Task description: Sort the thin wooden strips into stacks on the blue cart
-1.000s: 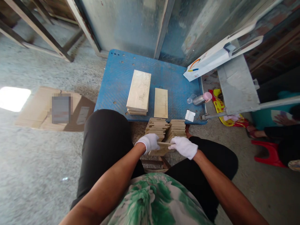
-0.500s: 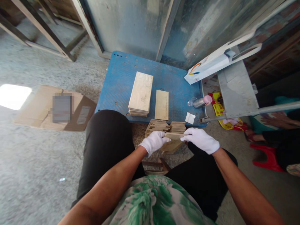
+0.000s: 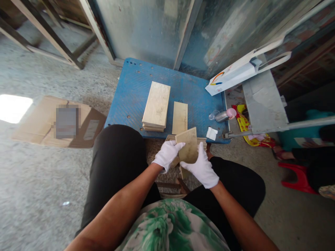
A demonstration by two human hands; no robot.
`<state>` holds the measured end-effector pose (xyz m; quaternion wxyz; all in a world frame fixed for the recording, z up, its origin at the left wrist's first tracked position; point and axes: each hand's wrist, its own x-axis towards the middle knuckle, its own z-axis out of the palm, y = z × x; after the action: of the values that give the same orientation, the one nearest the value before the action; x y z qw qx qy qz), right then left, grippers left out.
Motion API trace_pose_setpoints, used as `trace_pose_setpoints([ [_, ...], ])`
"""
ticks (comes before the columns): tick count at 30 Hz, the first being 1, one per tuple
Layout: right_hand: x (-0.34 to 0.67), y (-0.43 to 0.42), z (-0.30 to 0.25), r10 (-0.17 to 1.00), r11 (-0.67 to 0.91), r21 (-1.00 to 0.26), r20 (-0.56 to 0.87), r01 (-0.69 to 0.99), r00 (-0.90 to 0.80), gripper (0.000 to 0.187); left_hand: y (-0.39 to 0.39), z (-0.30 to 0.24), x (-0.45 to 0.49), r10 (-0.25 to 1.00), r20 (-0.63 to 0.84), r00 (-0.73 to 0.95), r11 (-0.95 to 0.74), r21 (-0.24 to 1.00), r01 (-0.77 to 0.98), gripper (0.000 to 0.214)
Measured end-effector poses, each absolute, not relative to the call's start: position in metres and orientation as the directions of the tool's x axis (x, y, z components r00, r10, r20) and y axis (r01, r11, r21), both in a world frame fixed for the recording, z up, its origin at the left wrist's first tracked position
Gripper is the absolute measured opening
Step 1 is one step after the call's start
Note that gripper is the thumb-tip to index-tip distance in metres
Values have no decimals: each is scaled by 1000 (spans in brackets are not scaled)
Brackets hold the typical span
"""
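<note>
A thin pale wooden board [image 3: 187, 144] is tilted up in front of me, above my lap. Its left side is gripped by my left hand [image 3: 169, 153], in a white glove, with the thumb on its face. My right hand [image 3: 202, 169], also gloved, cups the lower right of the same board, thumb and fingers spread around it. Behind the hands, partly hidden, stacked boards [image 3: 202, 141] sit below the table edge. A single board [image 3: 180, 116] lies flat on the blue table [image 3: 131, 89], right of a neat stack of boards [image 3: 157, 104].
On the table's right are a pink-lidded bottle [image 3: 225, 115], a crumpled white paper [image 3: 211, 133] and a white paper bag [image 3: 232, 75]. A flattened cardboard box [image 3: 47, 132] lies on the floor at left. At right, a person sits near a red stool [image 3: 295, 177].
The board in my hands has turned from nearly edge-on to upright, its face toward me. My right hand has moved left and down to the board's lower corner.
</note>
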<state>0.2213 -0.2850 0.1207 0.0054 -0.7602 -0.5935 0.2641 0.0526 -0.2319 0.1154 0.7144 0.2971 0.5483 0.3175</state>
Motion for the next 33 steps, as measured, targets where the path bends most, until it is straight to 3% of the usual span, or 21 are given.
trace_pose_setpoints([
  [7, 201, -280, 115, 933, -258, -334, -329, 906, 145, 135, -231, 118, 50, 770, -601, 213, 635, 691, -345, 41],
  [13, 196, -275, 111, 935, -242, -311, -327, 919, 136, 134, -229, 120, 47, 765, -618, 182, 638, 690, -340, 43],
  [21, 180, -270, 117, 912, -330, -321, -352, 888, 211, 126, -226, 115, 51, 783, -615, 93, 621, 768, -157, 38],
  [28, 187, -212, 137, 871, -379, -264, -425, 887, 246, 130, -220, 119, 45, 875, -483, -9, 481, 872, -92, 37],
  [30, 191, -185, 139, 870, -382, -265, -426, 885, 248, 128, -221, 121, 44, 860, -509, 25, 509, 861, -4, 34],
  [33, 195, -144, 136, 873, -407, -286, -402, 868, 277, 121, -229, 124, 48, 810, -546, 214, 536, 837, 109, 33],
])
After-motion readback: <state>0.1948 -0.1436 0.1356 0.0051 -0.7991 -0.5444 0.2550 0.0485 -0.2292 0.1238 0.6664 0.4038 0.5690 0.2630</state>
